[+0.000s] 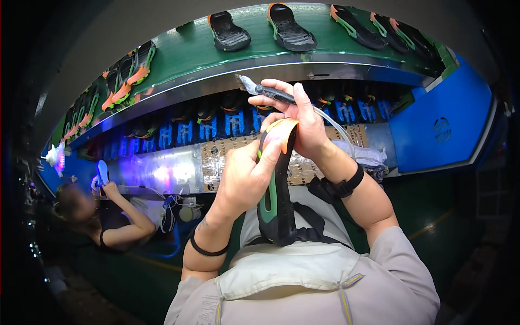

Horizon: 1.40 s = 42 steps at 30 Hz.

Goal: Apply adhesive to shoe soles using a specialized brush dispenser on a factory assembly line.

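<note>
A black shoe sole (pixel 277 216) with an orange end and a green side stands on edge before my chest. My left hand (pixel 248 172) is closed round its orange end, thumb pressed on the orange face. My right hand (pixel 307 122) holds a black-handled brush (pixel 275 93) between its fingers, and some of its fingers also touch the sole's far end. The brush's whitish, coated tip points left, away from the sole. A clear thin tube (pixel 342 131) runs from the handle back past my right wrist. The sole's other face is hidden.
Beyond my hands runs a green conveyor belt (pixel 184 47) with several similar soles (pixel 230 32). Under it, more soles sit on a row of blue racks (pixel 234 123). A cardboard-covered ledge (pixel 216 157) lies nearer. At left, another person (pixel 127 219) holds a blue-lit sole.
</note>
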Each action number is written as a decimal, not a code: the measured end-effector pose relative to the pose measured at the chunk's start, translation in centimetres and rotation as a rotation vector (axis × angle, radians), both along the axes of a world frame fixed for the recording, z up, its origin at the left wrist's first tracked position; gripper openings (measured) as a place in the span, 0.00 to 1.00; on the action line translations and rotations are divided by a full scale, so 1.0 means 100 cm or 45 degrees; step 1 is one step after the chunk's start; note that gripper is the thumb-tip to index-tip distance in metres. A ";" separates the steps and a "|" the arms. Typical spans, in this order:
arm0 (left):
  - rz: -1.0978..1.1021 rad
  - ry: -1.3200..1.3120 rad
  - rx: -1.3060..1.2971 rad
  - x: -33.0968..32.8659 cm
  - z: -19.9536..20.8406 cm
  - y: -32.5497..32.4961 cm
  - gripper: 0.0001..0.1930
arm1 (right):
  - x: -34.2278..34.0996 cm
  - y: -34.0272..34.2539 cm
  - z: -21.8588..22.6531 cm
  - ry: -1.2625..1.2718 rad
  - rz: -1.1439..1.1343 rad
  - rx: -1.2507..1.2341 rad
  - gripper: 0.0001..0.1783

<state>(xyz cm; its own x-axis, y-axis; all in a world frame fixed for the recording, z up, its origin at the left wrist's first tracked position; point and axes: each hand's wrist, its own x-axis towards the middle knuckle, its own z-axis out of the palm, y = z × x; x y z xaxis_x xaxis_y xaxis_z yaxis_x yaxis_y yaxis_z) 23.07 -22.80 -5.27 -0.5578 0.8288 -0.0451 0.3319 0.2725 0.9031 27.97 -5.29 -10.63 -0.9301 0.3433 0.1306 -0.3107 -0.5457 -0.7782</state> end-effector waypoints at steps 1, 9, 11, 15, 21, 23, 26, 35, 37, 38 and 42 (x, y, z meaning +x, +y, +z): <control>0.006 0.006 -0.035 -0.001 0.003 0.001 0.18 | 0.000 0.001 -0.001 -0.003 -0.005 0.014 0.39; -0.255 -0.180 0.096 0.014 -0.008 -0.022 0.44 | 0.017 0.010 -0.008 -0.065 -0.192 -0.065 0.39; -0.475 -0.462 0.202 0.019 -0.055 -0.054 0.54 | 0.019 0.018 -0.011 -0.044 -0.266 -0.096 0.39; -0.269 -1.209 0.442 0.049 -0.097 -0.068 0.52 | 0.012 0.018 -0.017 -0.083 -0.291 -0.070 0.38; -0.342 -2.005 0.927 0.004 -0.080 -0.075 0.44 | 0.001 0.025 -0.020 -0.103 -0.604 0.099 0.36; -0.249 -2.057 1.080 -0.011 -0.087 -0.078 0.43 | 0.011 0.031 -0.026 -0.144 -0.611 0.151 0.34; -0.230 -2.119 1.260 -0.030 -0.097 -0.085 0.41 | 0.020 0.033 -0.053 -0.316 -0.680 0.382 0.31; 0.099 -2.028 1.149 -0.045 -0.102 -0.096 0.40 | 0.069 0.008 -0.239 -1.227 -0.332 1.674 0.60; 0.151 -2.011 1.103 -0.044 -0.105 -0.099 0.40 | 0.083 -0.002 -0.260 -1.362 -0.242 1.805 0.63; 0.131 -2.034 1.031 -0.044 -0.109 -0.102 0.40 | 0.094 -0.001 -0.271 -1.389 -0.216 1.906 0.64; 0.075 -1.902 0.896 -0.058 -0.101 -0.103 0.42 | 0.102 0.011 -0.274 -1.353 -0.274 2.067 0.60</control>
<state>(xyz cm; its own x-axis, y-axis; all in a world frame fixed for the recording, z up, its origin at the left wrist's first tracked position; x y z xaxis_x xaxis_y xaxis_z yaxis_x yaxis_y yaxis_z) 17.32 -33.15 -15.32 -0.3986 0.8983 -0.1850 -0.8841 -0.3227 0.3379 38.15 -4.15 -38.00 -0.7969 0.5947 -0.1065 0.5952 0.7425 -0.3073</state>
